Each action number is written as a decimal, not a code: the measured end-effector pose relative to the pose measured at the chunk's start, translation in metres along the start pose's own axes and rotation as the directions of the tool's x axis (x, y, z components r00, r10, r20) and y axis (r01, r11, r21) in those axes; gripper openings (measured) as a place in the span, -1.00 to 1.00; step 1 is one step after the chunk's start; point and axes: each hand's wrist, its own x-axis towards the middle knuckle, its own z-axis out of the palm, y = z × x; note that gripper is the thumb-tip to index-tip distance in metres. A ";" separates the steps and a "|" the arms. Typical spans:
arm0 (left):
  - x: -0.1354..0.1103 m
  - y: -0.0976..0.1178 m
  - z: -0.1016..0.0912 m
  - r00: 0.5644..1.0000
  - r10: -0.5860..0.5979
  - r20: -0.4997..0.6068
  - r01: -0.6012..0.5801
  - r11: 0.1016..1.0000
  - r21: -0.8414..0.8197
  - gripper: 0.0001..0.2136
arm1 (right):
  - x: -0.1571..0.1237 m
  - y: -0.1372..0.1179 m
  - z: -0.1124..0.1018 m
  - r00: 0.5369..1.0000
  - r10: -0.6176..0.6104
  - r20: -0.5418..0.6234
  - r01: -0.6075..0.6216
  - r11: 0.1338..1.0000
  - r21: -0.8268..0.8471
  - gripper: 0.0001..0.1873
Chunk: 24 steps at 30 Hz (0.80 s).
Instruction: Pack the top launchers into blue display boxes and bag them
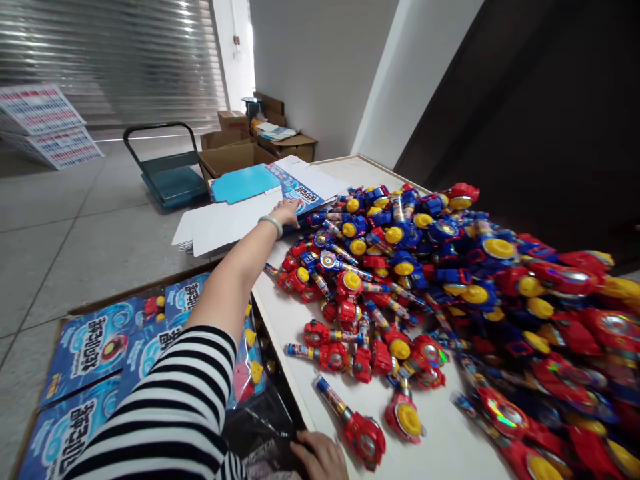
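Note:
My left hand (pixel 286 212), with a pale bangle (pixel 271 225) at the wrist, reaches out over a stack of flat, unfolded cardboard boxes (pixel 225 223). Its fingers are apart and touch a blue printed panel (pixel 300 191) beside the toy pile. Low in the view, my right hand (pixel 323 459) rests with loosely spread fingers at the white table's edge (pixel 287 363). Close to it lies a red toy with a blue-ended tube (pixel 363 437). Red and blue plastic toys with yellow discs (pixel 400 267) are heaped across the table.
Below my left arm, a carton (pixel 63 333) holds blue printed packages (pixel 95 340). A platform trolley (pixel 173 177) stands on the floor beyond, near open cardboard cartons (pixel 233 157). Striped white boxes (pixel 47 123) are stacked by the metal shutter (pixel 110 60).

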 end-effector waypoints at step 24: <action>-0.290 0.060 -0.032 0.178 0.936 0.303 -0.954 0.088 0.288 -0.53 | 0.214 0.006 -0.374 0.516 0.823 -0.237 -0.676 0.561 0.478 -0.44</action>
